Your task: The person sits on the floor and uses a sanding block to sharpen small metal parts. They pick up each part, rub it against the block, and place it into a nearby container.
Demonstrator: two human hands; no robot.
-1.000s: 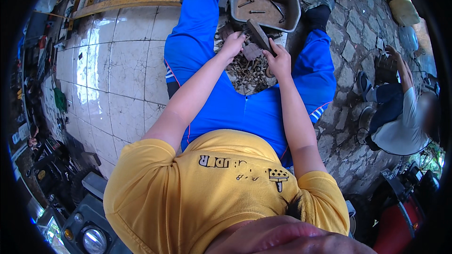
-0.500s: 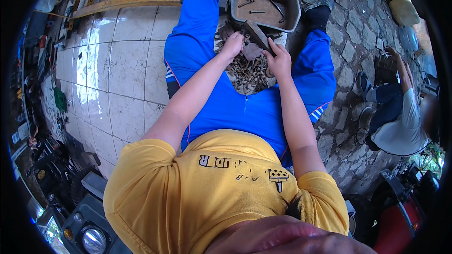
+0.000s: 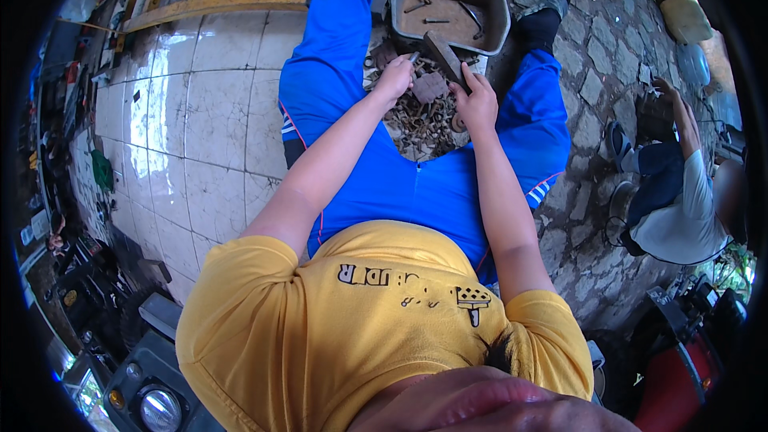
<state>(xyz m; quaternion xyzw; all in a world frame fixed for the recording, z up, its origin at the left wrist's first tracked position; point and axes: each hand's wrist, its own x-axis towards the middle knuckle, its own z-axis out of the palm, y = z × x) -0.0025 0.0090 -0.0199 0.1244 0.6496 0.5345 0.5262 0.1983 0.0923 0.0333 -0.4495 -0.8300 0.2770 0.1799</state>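
Note:
Between my legs, my left hand [image 3: 394, 80] is closed on a small metal piece [image 3: 414, 57]; its tip pokes out past the fingers, and it looks like a bolt, though most of it is hidden. My right hand [image 3: 477, 104] grips one end of a dark, flat, rectangular bar [image 3: 442, 56]. The bar slants up and left toward the tub, its far end a little apart from my left hand. Below both hands lies a heap of small rusty hardware [image 3: 424, 130], bolts and nuts among it. A greyish-purple flat piece [image 3: 430, 88] rests on the heap.
A grey plastic tub [image 3: 505, 20] with several bolts stands just beyond my hands. Pale tiles [image 3: 224, 116] cover the left side, stone paving [image 3: 588, 88] the right. A yellow metal beam [image 3: 216, 4] lies at upper left. Another person [image 3: 680, 208] sits at the right.
The bar in my right hand has shifted slightly to the right, and its far end has drawn away from my left hand. The metal tip in my left fingers now shows.

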